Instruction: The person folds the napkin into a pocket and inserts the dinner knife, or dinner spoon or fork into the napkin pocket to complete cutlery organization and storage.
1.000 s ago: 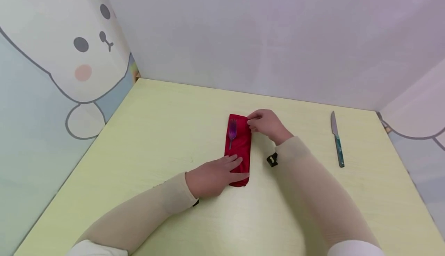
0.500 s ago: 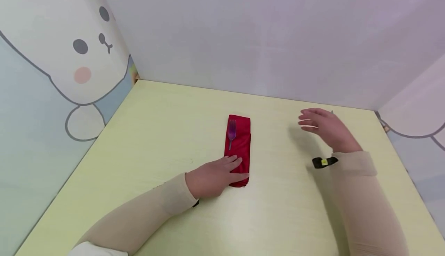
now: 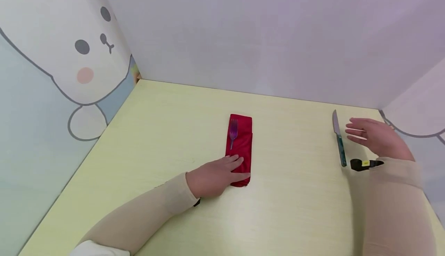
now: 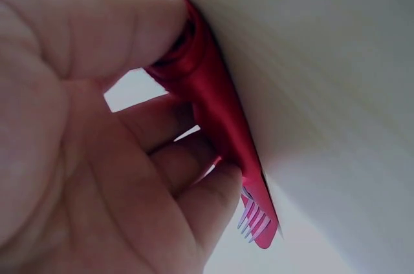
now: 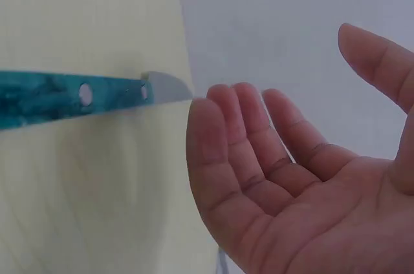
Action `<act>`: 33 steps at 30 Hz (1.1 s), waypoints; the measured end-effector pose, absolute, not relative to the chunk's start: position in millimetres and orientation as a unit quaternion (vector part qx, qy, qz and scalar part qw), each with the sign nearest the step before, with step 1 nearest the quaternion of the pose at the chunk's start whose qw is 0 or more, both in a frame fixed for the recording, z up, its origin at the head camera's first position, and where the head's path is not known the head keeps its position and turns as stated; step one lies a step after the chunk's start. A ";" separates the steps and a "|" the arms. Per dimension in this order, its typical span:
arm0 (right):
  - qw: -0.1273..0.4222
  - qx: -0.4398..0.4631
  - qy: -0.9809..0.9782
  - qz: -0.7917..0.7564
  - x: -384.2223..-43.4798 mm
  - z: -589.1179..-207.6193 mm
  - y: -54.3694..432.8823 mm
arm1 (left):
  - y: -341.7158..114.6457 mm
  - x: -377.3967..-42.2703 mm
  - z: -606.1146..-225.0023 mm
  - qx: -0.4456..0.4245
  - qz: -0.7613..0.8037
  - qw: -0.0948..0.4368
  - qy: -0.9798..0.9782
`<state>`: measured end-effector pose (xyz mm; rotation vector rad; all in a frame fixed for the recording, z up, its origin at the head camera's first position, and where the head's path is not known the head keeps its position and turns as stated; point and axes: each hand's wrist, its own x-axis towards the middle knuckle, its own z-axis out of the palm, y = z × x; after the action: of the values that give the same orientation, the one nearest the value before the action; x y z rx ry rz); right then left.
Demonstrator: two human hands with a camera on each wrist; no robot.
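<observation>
A folded red cloth napkin [image 3: 245, 142] lies lengthwise on the table, in a narrow strip. On its upper part is a fork [image 3: 233, 129], tines away from me; the lower end of its handle is hidden. My left hand [image 3: 213, 175] rests over the napkin's near end with fingers spread; the left wrist view has thumb and fingertips against the rolled red cloth [image 4: 217, 103], fork tines [image 4: 253, 217] showing beyond. My right hand [image 3: 380, 136] hovers just right of a knife [image 3: 340, 142] with a green handle [image 5: 71, 98], fingers loosely bent and holding nothing.
The pale yellow table [image 3: 292, 194] meets a light curtain wall [image 3: 257, 35] along its back edge. A side panel with a cartoon face [image 3: 83, 66] stands at the left, and another panel [image 3: 427, 113] borders the right.
My right hand has left the napkin's upper right edge and travelled right, passing over the knife to its far side. The left hand, napkin and fork have stayed put.
</observation>
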<state>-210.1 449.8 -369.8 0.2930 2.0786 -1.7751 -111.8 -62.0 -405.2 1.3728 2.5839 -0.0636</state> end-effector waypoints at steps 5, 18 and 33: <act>0.253 0.172 0.658 -0.688 -219.5 -380.3 459.2 | -62.6 -111.7 -404.1 0.464 -0.023 0.110 0.879; 0.250 0.220 0.788 -0.517 -233.7 -390.5 446.5 | -61.6 -112.8 -404.9 0.477 -0.028 0.094 0.874; 0.250 0.215 0.831 -0.448 -238.6 -391.9 435.6 | -61.0 -112.0 -403.1 0.473 -0.025 0.106 0.874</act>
<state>-238.6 435.6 -391.9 0.5852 2.2624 -1.2194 -112.0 -61.0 -403.1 1.3944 2.5745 -0.0744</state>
